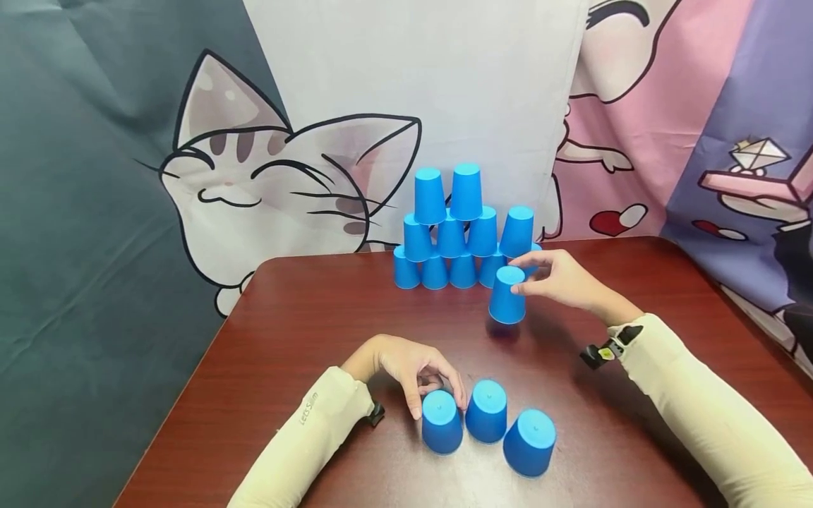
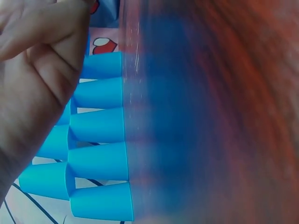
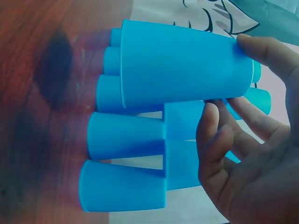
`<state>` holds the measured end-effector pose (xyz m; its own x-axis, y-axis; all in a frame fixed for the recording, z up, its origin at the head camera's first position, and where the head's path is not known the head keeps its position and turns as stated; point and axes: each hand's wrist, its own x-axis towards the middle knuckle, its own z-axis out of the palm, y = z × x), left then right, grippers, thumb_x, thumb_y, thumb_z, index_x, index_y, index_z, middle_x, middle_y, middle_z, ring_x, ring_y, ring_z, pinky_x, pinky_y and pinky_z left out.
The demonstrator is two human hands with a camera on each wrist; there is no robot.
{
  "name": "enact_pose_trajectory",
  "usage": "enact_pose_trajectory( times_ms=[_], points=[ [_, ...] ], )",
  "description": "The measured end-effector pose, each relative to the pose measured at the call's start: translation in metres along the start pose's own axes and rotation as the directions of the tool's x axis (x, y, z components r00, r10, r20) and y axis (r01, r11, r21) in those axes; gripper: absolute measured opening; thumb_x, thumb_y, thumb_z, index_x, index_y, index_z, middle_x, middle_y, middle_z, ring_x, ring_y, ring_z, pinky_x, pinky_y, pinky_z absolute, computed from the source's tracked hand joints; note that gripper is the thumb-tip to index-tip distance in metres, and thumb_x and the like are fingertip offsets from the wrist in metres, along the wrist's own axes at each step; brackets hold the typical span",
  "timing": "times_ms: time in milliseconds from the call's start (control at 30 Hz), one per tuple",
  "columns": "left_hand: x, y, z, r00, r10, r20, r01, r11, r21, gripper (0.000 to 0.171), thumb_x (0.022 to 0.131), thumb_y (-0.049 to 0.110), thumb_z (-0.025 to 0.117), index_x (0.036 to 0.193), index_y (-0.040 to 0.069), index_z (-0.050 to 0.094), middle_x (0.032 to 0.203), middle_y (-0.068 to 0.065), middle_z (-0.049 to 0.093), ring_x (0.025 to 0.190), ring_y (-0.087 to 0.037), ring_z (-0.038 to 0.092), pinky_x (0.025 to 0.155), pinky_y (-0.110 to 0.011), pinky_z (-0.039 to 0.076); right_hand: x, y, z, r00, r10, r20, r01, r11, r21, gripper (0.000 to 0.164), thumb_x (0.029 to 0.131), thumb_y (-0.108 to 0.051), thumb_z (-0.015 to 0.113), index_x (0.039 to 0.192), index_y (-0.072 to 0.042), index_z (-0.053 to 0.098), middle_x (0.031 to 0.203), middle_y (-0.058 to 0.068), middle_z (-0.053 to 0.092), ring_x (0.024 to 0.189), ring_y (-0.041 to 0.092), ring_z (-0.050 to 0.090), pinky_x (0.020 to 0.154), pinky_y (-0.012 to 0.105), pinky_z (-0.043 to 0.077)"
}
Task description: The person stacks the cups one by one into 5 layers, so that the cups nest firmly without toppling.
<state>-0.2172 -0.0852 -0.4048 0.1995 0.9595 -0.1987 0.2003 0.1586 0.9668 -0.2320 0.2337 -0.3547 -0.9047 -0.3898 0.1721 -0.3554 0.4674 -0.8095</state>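
Observation:
My right hand (image 1: 562,279) pinches an upside-down blue cup (image 1: 508,296) near its closed end and holds it above the table, in front of the stacked cups. In the right wrist view this cup (image 3: 182,65) is tilted on its side by the camera angle, thumb on one side and fingers on the other. Low in the head view, my left hand (image 1: 416,363) has its thumb and a finger on either side of another upside-down blue cup (image 1: 442,423) standing on the table. That cup is out of sight in the left wrist view, where part of the left hand (image 2: 42,60) shows.
Two more upside-down blue cups, one middle (image 1: 487,413) and one right (image 1: 530,443), stand beside the left hand's cup. At the back, a three-tier stack of blue cups (image 1: 463,271) has two on top. A cartoon-printed cloth (image 1: 483,85) hangs behind the brown table (image 1: 305,303).

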Motion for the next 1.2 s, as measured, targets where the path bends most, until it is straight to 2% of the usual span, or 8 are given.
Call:
enact_pose_trajectory(
  times_ms=[100,167,300,400,600,733,967,1200],
  points=[
    [0.000,0.001,0.000,1.000,0.008,-0.005,-0.008,1.000,0.004,0.056,0.076,-0.013,0.075,0.128,-0.007,0.055,0.133,-0.019,0.057,0.068,-0.014,0.049,0.061,-0.025,0.043,0.001,-0.006,-0.003,1.000,0.009,-0.019,-0.010,1.000,-0.005,0.044,0.087,-0.020,0.078,0.125,-0.002,0.065,0.122,0.019,0.065,0.109,0.040,0.063,0.086,0.054,0.055],
    [-0.001,0.001,0.000,1.000,0.002,-0.018,-0.002,1.000,0.004,0.055,0.077,-0.011,0.076,0.128,-0.006,0.056,0.132,-0.016,0.060,0.068,-0.014,0.049,0.063,-0.025,0.043,0.002,-0.009,-0.005,0.999,0.013,-0.038,-0.013,1.000,-0.001,0.046,0.087,-0.020,0.078,0.127,-0.001,0.063,0.123,0.020,0.065,0.107,0.039,0.065,0.083,0.051,0.057],
    [-0.002,0.000,0.000,0.997,0.012,-0.074,-0.009,0.999,0.035,0.057,0.080,0.017,0.083,0.128,-0.002,0.058,0.127,-0.002,0.064,0.070,-0.013,0.051,0.064,-0.024,0.046,0.004,-0.018,-0.010,0.992,0.035,-0.125,-0.036,0.999,-0.002,0.051,0.087,-0.021,0.078,0.132,-0.003,0.060,0.125,0.019,0.063,0.101,0.034,0.066,0.075,0.038,0.059],
    [-0.003,-0.001,-0.001,0.991,0.047,-0.128,-0.039,0.997,0.066,0.069,0.079,0.040,0.083,0.128,-0.001,0.058,0.124,0.000,0.064,0.077,-0.012,0.054,0.067,-0.025,0.047,0.007,-0.025,-0.015,0.978,0.052,-0.202,-0.058,0.998,-0.024,0.052,0.087,-0.025,0.078,0.132,-0.005,0.061,0.123,0.017,0.064,0.099,0.030,0.064,0.073,0.029,0.056],
    [-0.008,0.002,-0.002,0.976,0.111,-0.187,-0.103,0.993,0.056,0.075,0.079,0.046,0.081,0.127,-0.004,0.055,0.128,-0.020,0.059,0.114,-0.019,0.057,0.090,-0.038,0.053,0.012,-0.039,-0.021,0.956,0.070,-0.286,-0.083,0.996,-0.033,0.046,0.086,-0.031,0.078,0.124,-0.007,0.067,0.105,0.012,0.068,0.087,0.021,0.063,0.069,0.026,0.054],
    [-0.014,0.005,-0.002,0.964,0.120,-0.235,-0.112,0.993,0.047,0.075,0.079,0.046,0.080,0.126,-0.006,0.054,0.127,-0.025,0.058,0.118,-0.022,0.057,0.096,-0.048,0.051,0.017,-0.044,-0.022,0.948,0.072,-0.311,-0.087,0.996,-0.033,0.048,0.086,-0.036,0.078,0.123,-0.008,0.067,0.112,0.012,0.069,0.087,0.018,0.065,0.069,0.026,0.055],
    [-0.019,0.009,0.001,0.919,0.075,-0.387,-0.086,0.996,-0.010,0.083,0.079,0.051,0.077,0.130,-0.009,0.050,0.125,-0.008,0.060,0.118,-0.021,0.057,0.096,-0.049,0.051,0.029,-0.052,-0.024,0.935,0.054,-0.350,-0.073,0.997,-0.039,0.051,0.086,-0.039,0.078,0.125,-0.010,0.066,0.116,0.013,0.068,0.085,0.018,0.065,0.066,0.028,0.056],
    [-0.019,0.009,0.004,0.854,0.096,-0.511,-0.103,0.995,0.014,0.086,0.079,0.055,0.076,0.133,-0.006,0.049,0.126,-0.010,0.059,0.118,-0.021,0.056,0.098,-0.046,0.050,0.037,-0.056,-0.027,0.931,0.062,-0.360,-0.052,0.998,0.036,0.053,0.085,-0.035,0.079,0.127,-0.006,0.065,0.111,0.009,0.070,0.076,0.013,0.067,0.061,0.026,0.057]
  ],
)
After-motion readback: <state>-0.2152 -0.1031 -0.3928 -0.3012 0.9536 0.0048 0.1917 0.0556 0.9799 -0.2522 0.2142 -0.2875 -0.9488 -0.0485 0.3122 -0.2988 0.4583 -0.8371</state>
